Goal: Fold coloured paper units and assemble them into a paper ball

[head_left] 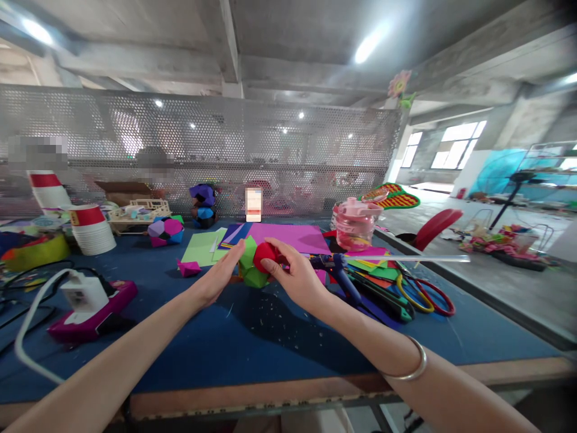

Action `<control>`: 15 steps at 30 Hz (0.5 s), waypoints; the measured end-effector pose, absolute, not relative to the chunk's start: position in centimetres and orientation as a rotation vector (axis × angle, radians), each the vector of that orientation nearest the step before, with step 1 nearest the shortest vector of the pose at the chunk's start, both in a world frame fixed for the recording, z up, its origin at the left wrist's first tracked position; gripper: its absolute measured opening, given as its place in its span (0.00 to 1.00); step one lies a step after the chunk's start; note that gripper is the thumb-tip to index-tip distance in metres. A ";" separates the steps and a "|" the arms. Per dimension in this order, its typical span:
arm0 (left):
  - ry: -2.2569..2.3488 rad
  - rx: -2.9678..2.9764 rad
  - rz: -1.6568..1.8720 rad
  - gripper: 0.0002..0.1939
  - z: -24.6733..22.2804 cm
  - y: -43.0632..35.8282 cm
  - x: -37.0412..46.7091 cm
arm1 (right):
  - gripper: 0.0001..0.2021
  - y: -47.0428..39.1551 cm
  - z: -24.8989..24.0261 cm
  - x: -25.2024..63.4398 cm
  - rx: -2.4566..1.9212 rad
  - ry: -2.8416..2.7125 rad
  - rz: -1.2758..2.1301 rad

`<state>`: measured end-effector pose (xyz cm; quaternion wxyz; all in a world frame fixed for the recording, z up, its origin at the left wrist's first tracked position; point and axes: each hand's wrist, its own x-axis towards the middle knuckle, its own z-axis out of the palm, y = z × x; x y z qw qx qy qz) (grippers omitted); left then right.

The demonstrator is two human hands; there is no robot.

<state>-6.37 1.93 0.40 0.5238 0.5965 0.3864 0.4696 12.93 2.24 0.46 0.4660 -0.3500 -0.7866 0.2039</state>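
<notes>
Both hands hold a folded paper shape [253, 273] with green faces and a red face, above the middle of the blue table. My left hand [219, 275] has its fingers stretched out and pressed against the green left side. The thumb and fingers of my right hand [295, 273] grip the red part on the right. Just left of my left hand, a small magenta paper piece [188, 268] lies on the table. Behind the shape are purple sheets [288, 237] and light green sheets [201, 248]. What the palms cover is hidden.
Right of my hands lie a blue glue gun [340, 276], a cutter [383, 294], scissors [426, 294] and a pink jar [356, 224]. Farther left stand paper cups [91, 231], a multicoloured paper ball [166, 231] and a magenta power strip [92, 319]. A phone [253, 205] stands behind.
</notes>
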 end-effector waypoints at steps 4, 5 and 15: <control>0.890 1.373 1.081 0.33 0.9 1.7 -6.4 | 0.22 1.9 0.7 12.9 -0.896 -1.924 0.414; 0.883 1.377 1.074 0.33 1.0 1.7 -6.4 | 0.21 1.9 0.8 13.0 -0.891 -1.924 0.391; 0.941 1.470 1.141 0.32 1.1 1.7 -6.4 | 0.20 2.4 0.9 13.3 -0.909 -1.923 0.362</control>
